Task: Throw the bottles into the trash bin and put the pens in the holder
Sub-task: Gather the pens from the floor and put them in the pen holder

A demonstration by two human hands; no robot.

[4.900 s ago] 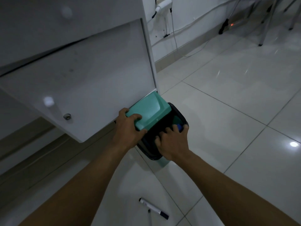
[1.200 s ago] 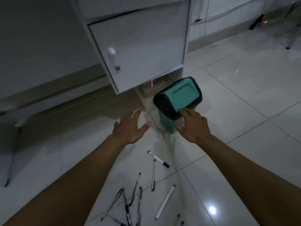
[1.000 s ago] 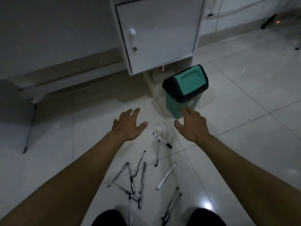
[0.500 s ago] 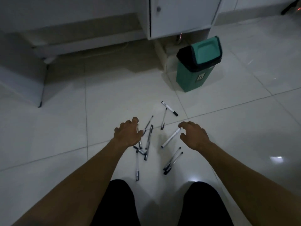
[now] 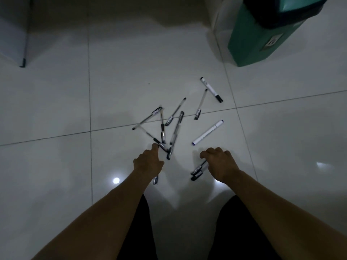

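Several pens [image 5: 176,128] lie scattered on the white tiled floor in front of me, with a white marker [image 5: 207,132] and a second, black-capped marker [image 5: 211,89] to their right. My left hand [image 5: 148,163] rests at the near end of the pile, its fingertips touching the closest pens; one pen end [image 5: 155,180] pokes out from under it. My right hand [image 5: 220,164] curls down over the top of two black pens [image 5: 197,171]. The green trash bin [image 5: 259,40] with a black rim stands at the far right. No bottle or pen holder is in view.
My knees in black trousers [image 5: 138,233] are at the bottom of the view. A white furniture panel with a dark foot [image 5: 23,63] stands at the far left. A white cabinet base [image 5: 216,17] is just left of the bin.
The view has dropped closer to the floor and the pens. Both hands have come down onto the pile, and the right one has closed over the two black pens.
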